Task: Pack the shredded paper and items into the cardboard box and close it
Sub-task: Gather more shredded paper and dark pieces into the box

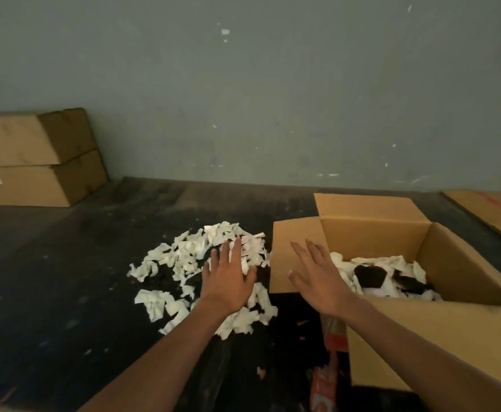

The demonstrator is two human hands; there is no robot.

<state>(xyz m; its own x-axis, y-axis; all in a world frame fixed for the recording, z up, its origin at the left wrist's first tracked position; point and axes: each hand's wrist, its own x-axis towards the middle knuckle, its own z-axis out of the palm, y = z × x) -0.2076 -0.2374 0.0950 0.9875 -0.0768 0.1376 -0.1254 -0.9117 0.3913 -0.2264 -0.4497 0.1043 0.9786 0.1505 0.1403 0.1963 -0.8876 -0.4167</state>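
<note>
A pile of white shredded paper (pixel 183 257) lies on the dark floor left of an open cardboard box (pixel 466 263). My left hand (pixel 228 281) hovers flat over the pile, fingers spread, holding nothing. My right hand (pixel 320 278) is open too, palm down, in front of the box's left flap (pixel 293 245). Inside the box lie more shredded paper (pixel 392 263) and dark items (pixel 369 276), partly buried. The box flaps stand up or hang outward.
Two closed cardboard boxes (pixel 35 159) are stacked at the far left against the grey wall. Flattened cardboard (pixel 499 215) lies at the far right. An orange-red printed thing (pixel 329 370) sits low beside the box's near corner.
</note>
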